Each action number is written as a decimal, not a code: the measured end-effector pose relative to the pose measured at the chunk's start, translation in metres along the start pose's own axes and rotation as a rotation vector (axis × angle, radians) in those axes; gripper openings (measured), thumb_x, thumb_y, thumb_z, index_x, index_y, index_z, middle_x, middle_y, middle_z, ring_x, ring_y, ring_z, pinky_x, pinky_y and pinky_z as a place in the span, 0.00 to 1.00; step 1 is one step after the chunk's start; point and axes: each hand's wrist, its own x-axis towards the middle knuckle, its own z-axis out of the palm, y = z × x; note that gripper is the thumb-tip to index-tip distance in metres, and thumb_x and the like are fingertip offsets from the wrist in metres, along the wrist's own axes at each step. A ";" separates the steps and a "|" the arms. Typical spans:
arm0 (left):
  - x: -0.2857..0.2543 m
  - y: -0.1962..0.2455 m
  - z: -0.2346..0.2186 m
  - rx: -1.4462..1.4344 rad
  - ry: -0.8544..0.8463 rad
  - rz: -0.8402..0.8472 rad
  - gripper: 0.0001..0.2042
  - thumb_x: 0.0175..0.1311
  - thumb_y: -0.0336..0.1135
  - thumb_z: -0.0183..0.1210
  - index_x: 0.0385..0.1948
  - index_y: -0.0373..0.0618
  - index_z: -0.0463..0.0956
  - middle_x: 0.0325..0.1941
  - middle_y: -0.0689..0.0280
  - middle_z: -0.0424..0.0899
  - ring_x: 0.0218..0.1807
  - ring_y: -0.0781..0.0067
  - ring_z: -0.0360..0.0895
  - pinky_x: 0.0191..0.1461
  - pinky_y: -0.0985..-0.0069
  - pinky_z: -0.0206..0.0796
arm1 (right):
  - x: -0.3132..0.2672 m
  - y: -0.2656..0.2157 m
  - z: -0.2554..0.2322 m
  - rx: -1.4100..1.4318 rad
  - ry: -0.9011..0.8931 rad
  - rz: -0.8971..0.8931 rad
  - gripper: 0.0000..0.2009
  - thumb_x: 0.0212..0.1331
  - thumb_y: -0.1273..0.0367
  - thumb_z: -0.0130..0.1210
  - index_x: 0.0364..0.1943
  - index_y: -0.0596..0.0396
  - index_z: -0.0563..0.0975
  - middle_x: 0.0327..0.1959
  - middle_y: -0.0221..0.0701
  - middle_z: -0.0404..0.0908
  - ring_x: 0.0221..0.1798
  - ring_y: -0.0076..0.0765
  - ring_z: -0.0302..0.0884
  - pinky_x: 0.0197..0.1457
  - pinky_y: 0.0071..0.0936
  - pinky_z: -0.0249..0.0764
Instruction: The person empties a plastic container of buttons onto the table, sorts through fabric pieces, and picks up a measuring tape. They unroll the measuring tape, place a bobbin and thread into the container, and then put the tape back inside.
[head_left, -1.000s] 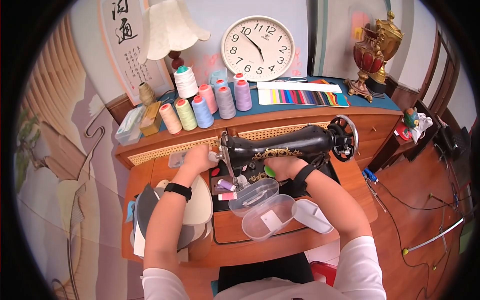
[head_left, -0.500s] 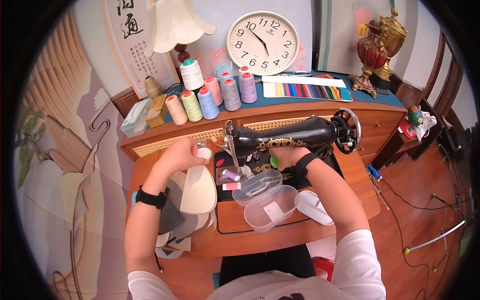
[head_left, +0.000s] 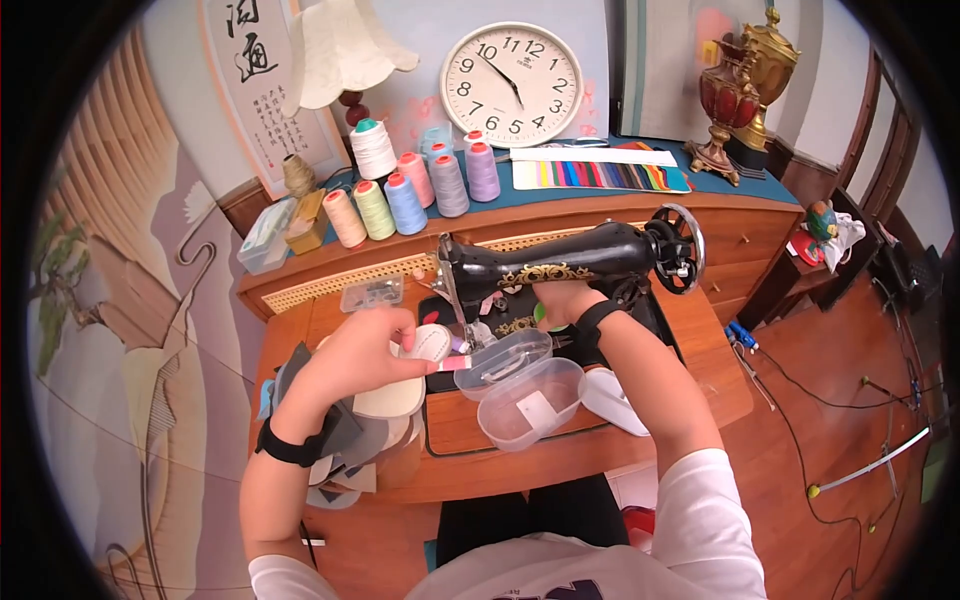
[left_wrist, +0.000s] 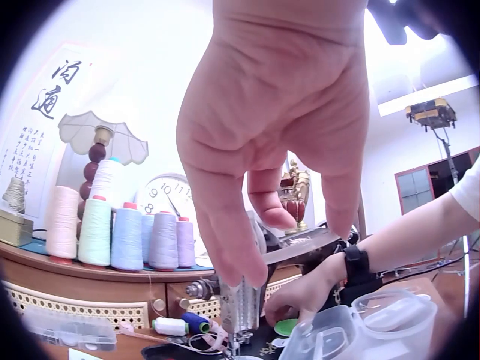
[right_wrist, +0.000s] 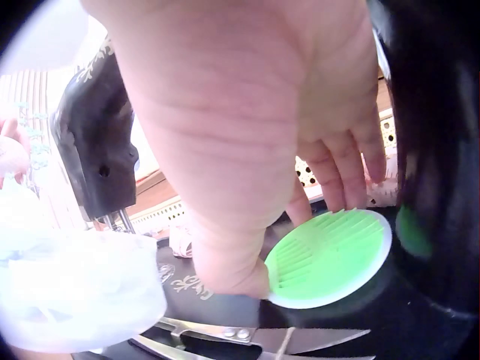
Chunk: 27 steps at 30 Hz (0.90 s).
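The left hand (head_left: 365,352) is at the left of the scene, over the wooden table (head_left: 465,475). Its thumb and fingers are bent and grip a pale disc (head_left: 431,343), round and flat with a smooth, partly see-through rim. The disc is above the table, left of the needle end of the sewing machine (head_left: 560,262).

The right hand (head_left: 563,303) reaches in beneath the machine's arm. Its thumb is at the left edge of a green disc (right_wrist: 330,259) and its fingertips are at the far edge, holding the disc between them. The green face carries fine raised ridges within a smooth whitish rim. The disc is over the black machine bed; metal scissors (right_wrist: 322,339) lie on its near side.

The machine is glossy black with gold scrollwork. Near it are two rounded boxes of clear plastic, a near box (head_left: 497,432) and a far box (head_left: 503,368) with a moulded handle. A smooth whitish tray (head_left: 613,403) stands to their right. A pink spool (head_left: 455,364) is just beside the far box. Flat grey and cream sheets (head_left: 390,400) with curved edges overlap at left. Beyond, a perforated woven panel (head_left: 350,287) fronts the drawers, below tall thread cones (head_left: 406,205).
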 end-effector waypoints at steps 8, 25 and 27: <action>0.001 0.026 0.029 0.000 -0.058 0.085 0.19 0.45 0.41 0.71 0.20 0.41 0.68 0.26 0.60 0.75 0.34 0.64 0.73 0.37 0.70 0.68 | -0.011 -0.017 -0.016 0.091 -0.129 0.129 0.23 0.38 0.63 0.66 0.42 0.55 0.78 0.43 0.40 0.81 0.48 0.47 0.79 0.52 0.37 0.74; -0.006 0.047 0.099 0.038 0.162 0.328 0.17 0.45 0.39 0.69 0.28 0.43 0.70 0.36 0.61 0.74 0.39 0.57 0.75 0.41 0.67 0.69 | -0.065 -0.024 -0.028 0.353 0.321 0.089 0.25 0.33 0.67 0.68 0.43 0.56 0.80 0.38 0.43 0.82 0.45 0.48 0.79 0.52 0.37 0.75; -0.011 0.048 0.094 0.034 0.140 0.272 0.17 0.44 0.39 0.69 0.29 0.43 0.70 0.37 0.61 0.74 0.39 0.57 0.76 0.41 0.66 0.70 | -0.074 -0.024 -0.031 0.454 0.399 0.063 0.24 0.33 0.69 0.67 0.42 0.58 0.80 0.40 0.45 0.81 0.47 0.49 0.78 0.53 0.37 0.74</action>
